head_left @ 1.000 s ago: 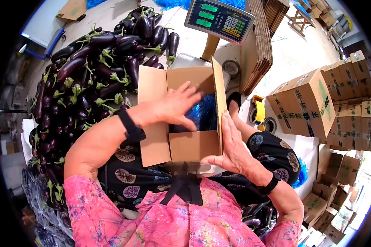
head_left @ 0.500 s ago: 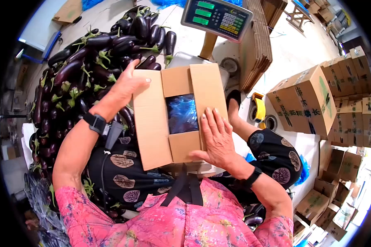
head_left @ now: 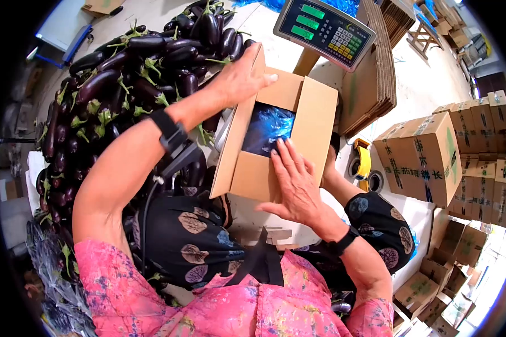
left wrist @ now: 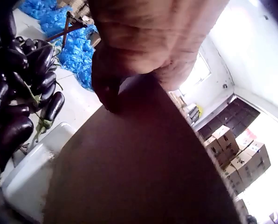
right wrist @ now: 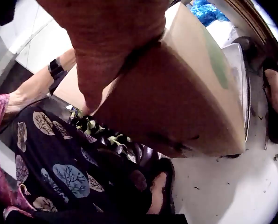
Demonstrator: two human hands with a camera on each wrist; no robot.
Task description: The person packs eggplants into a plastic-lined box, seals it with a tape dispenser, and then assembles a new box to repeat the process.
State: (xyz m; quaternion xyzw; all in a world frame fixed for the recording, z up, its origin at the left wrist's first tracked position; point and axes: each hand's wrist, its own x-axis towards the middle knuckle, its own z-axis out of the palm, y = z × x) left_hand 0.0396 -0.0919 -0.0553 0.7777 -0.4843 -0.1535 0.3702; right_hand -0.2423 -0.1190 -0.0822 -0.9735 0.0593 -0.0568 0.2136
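A cardboard box point(head_left: 317, 115) is tilted in front of the person in the head view, its right flap folded inward and its left flap raised. Through the gap shows shiny blue plastic point(head_left: 276, 123). At the far end of the left flap, the left hand point(head_left: 242, 81) grips the cardboard, thumb on the inner side. In the left wrist view that flap point(left wrist: 134, 158) runs up into the hand. The right hand point(head_left: 297, 188) lies with extended fingers on the near flap and folded right flap, fingertips by the plastic. The right wrist view shows the box's side point(right wrist: 171, 102) below this hand.
A large heap of eggplants point(head_left: 146, 90) lies to the left. Beyond the box stands a scale with a digital display point(head_left: 323, 31). Flattened cartons point(head_left: 371, 78), a yellow tape dispenser point(head_left: 362, 160) and a printed closed box point(head_left: 421, 157) are on the right.
The left hand has gone from over the box opening to gripping the left flap. The right flap has folded inward. The box has moved away from the body and turned clockwise.
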